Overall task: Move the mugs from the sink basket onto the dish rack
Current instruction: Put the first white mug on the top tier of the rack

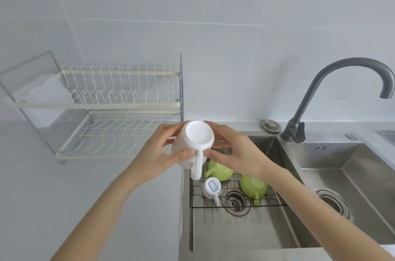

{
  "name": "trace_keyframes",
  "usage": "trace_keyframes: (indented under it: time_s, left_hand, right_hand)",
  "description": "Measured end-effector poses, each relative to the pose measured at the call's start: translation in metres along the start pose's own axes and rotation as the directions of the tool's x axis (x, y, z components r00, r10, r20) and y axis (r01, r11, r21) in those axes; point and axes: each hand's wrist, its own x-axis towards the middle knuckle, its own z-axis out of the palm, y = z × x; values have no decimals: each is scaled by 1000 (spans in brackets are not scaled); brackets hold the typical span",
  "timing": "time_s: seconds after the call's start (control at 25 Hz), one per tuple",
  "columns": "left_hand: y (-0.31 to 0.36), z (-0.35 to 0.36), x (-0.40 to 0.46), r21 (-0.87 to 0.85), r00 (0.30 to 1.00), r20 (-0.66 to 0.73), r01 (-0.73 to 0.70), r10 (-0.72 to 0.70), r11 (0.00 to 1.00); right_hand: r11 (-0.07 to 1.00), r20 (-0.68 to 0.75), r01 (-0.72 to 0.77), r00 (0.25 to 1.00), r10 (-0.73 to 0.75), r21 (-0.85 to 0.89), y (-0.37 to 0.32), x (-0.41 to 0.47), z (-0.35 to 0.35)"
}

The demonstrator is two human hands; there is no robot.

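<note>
Rack tiers (119, 109) bare – upright post (181, 87) at rt edge.

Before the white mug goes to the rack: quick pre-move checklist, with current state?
1. Grip: left hand and right hand both on the white mug. Ok.
2. Mug orientation: base faces the camera, handle points down. Ok for placing it inverted.
3. Dish rack lower tier: no dishes showing. Ok.
4. Upper tier: no dishes showing. Ok.
5. Water left inside the mug: opening faces away. Cannot tell.
6. Task remainder: two green mugs and a small white mug sit in the sink basket. Not ok, not done.
</note>
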Motion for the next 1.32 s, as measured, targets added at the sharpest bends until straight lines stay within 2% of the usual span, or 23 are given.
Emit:
trace_keyframes:
  time_s: [0.52,0.8,1.32]
  left_hand:
    - [39,-97,57,86,992,-77,-89,96,992]
    - [35,-144,100,128,996,-55,-68,76,989]
    - [-36,-181,169,190,990,31,131,-139,973]
  right_hand:
    - [966,-41,166,983,-177,-200,-67,97,-30]
    - [897,99,222,975,-199,-382,-89,168,-44]
    - [818,279,146,960,18,-556,-50,279,-13]
